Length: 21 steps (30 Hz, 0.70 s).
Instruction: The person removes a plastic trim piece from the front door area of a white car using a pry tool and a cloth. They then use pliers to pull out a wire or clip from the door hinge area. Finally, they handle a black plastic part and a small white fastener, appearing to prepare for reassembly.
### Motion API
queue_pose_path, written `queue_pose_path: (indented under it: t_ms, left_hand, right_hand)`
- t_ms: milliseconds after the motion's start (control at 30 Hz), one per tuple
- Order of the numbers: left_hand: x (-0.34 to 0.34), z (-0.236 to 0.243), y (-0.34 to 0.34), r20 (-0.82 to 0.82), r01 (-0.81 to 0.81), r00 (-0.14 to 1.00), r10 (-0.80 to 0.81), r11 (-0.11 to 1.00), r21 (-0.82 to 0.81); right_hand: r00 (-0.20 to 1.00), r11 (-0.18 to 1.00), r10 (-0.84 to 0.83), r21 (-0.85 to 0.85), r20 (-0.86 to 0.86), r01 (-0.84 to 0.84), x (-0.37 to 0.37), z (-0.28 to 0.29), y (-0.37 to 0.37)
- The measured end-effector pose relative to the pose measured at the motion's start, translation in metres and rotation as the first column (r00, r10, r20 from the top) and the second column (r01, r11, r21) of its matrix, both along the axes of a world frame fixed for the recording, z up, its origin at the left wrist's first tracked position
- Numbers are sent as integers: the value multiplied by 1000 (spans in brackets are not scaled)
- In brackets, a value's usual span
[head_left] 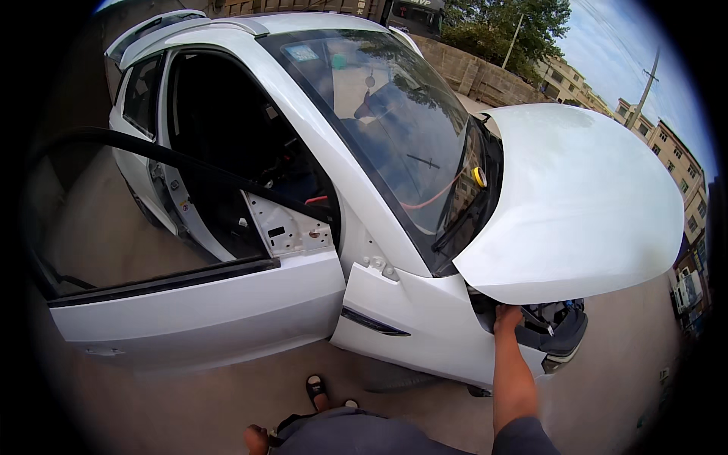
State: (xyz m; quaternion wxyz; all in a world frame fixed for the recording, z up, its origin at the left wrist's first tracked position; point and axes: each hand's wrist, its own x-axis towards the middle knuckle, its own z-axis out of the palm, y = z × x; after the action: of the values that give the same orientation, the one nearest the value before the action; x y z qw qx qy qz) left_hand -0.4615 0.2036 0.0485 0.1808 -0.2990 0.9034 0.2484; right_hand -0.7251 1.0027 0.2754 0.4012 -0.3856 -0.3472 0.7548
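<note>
Smooth glossy white raised hood point(576, 205), right hand point(506, 318) under its curved edge.

Open-air yard used for car work

A white car point(326, 189) stands on a bare concrete floor point(189, 409) with its door point(197, 311) and hood point(584, 205) open; a block wall point(478, 76), trees point(508, 30) and apartment buildings point(675, 159) lie behind.

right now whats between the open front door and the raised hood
In the head view, the white front fender with its dark side vent lies between the open door and the raised hood.
</note>
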Motion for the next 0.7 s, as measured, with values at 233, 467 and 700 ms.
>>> queue_pose_path:
  t_ms: [233,467,700]
  left_hand:
    - [63,16,-25,-162,104,977,-136,976,-194]
    - [121,39,-26,-252,-4,966,-67,962,-271]
    - [-64,102,52,-177,39,983,42,900,434]
  right_hand:
    - [989,988,-93,111,-118,106,65,44,-34]
    - [942,693,62,665,329,-278,159,26,-138]
    - [464,30,349,485,814,-874,154,108,-249]
